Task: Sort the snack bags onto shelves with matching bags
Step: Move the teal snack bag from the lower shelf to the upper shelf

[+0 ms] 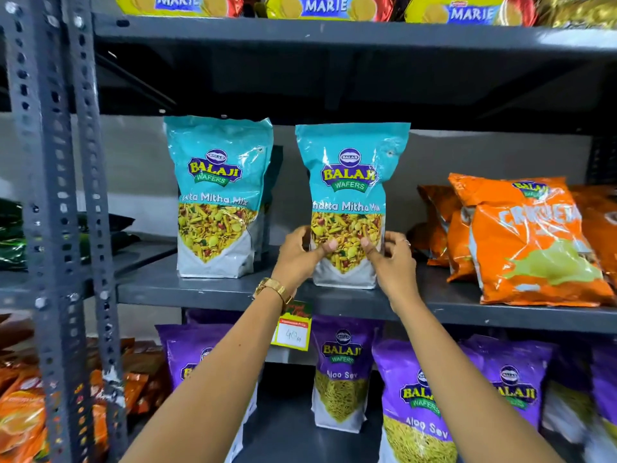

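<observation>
A teal Khatta Mitha Mix bag (350, 182) stands upright on the grey middle shelf (200, 292). My left hand (297, 259) grips its lower left side and my right hand (392, 262) its lower right side, thumbs pressed on the front. A matching teal bag (217, 192) stands upright to its left, apart from it, with another behind it. Orange snack bags (527, 242) lean at the right of the same shelf. Purple Aloo Sev bags (344, 372) fill the shelf below.
Yellow Marie packs (324, 5) line the top shelf. A perforated grey upright post (63, 228) stands at left, with dark green bags (13, 242) and orange packets (23, 419) beyond it. A price tag (292, 332) hangs from the middle shelf's front edge.
</observation>
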Motion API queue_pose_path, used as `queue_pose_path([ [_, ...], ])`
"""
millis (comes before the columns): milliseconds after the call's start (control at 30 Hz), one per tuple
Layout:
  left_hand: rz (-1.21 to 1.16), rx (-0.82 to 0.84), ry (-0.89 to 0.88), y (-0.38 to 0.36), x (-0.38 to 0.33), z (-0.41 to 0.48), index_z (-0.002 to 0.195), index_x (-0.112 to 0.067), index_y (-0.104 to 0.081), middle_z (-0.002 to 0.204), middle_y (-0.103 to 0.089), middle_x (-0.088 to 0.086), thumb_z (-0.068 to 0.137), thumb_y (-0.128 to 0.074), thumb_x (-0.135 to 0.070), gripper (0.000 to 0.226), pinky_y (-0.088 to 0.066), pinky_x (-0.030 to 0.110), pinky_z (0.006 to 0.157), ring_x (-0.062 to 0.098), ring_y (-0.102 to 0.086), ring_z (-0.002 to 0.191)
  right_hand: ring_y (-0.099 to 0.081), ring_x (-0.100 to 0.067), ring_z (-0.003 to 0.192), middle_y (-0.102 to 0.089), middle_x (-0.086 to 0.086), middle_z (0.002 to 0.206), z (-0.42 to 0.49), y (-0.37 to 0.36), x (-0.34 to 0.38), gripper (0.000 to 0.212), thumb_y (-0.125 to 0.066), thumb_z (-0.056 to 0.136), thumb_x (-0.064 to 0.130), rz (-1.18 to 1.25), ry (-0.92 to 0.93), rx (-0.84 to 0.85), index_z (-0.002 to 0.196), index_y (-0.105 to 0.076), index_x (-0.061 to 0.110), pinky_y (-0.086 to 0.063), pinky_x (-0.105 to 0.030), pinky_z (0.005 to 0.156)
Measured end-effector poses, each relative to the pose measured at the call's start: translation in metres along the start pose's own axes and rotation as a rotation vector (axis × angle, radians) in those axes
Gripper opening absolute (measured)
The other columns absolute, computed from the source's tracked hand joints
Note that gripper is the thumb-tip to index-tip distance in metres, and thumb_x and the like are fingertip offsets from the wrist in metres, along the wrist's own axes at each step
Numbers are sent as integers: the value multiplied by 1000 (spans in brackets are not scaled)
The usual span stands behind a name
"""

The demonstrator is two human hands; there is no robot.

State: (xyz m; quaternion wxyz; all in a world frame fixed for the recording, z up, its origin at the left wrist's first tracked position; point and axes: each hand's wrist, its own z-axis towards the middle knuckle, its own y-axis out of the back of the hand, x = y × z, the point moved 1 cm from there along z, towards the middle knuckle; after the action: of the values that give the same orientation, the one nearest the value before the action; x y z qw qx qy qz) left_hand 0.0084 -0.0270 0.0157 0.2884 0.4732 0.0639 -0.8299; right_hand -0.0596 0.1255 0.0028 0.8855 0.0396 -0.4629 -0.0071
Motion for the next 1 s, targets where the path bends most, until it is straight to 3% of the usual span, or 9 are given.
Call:
queue_pose_path([
  [67, 5, -29, -9, -3, 9, 3, 117, -10, -61, 119, -69, 7, 84, -74, -28, 40, -53, 35, 96, 17, -64, 105, -66, -28, 107, -69, -13, 119, -1, -1, -7, 50, -68, 79, 44, -33, 5, 32, 117, -53, 14, -52, -52, 93],
  [167, 13, -37, -14, -5, 17, 8, 115, -16, -61, 122, -69, 8, 83, -74, -35, 39, -51, 46, 102, 23, -64, 113, -63, -26, 106, -64, -14, 126, 4, -1, -9, 50, -66, 84, 36, -26, -3, 68, 124, -50, 10, -52, -45, 92],
  [333, 73, 3, 4, -6, 25, 12, 120, -15, -57, 126, -67, 8, 82, -73, -42, 49, -49, 46, 104, 24, -63, 115, -60, -29, 110, -61, -18, 127, 9, -4, -14, 52, -62, 86, 37, -27, -37, 78, 127, -45, 9, -49, -49, 96],
  [500, 154, 37, -7, -9, 23, 10, 129, -12, -52, 130, -65, 9, 88, -66, -38, 50, -44, 29, 95, 25, -61, 119, -58, -35, 116, -60, -19, 129, 10, -5, -15, 55, -59, 87, 42, -73, -50, 86, 129, -43, 9, -47, -54, 99],
  [733, 331, 54, -8, -12, 22, 7, 128, -15, -47, 125, -67, 14, 90, -57, -50, 53, -50, 44, 97, 34, -62, 115, -58, -37, 116, -59, -20, 130, 13, -7, -16, 49, -54, 92, 37, -90, -72, 77, 129, -42, 8, -48, -55, 97],
  [900, 296, 34, 90, -14, 20, 5, 121, -5, -45, 123, -65, 19, 89, -58, -51, 57, -45, 35, 83, 38, -62, 112, -61, -40, 107, -62, -22, 123, 13, -7, -19, 53, -51, 91, 47, -193, -78, 60, 123, -46, 4, -48, -42, 85],
  [1000, 255, -32, 59, -10, 14, -3, 135, -4, -39, 137, -56, 20, 89, -61, -49, 68, -44, 40, 95, 37, -53, 127, -57, -39, 115, -60, -22, 126, 7, -3, -14, 56, -52, 91, 44, -187, -39, 28, 126, -45, 2, -44, -39, 86],
])
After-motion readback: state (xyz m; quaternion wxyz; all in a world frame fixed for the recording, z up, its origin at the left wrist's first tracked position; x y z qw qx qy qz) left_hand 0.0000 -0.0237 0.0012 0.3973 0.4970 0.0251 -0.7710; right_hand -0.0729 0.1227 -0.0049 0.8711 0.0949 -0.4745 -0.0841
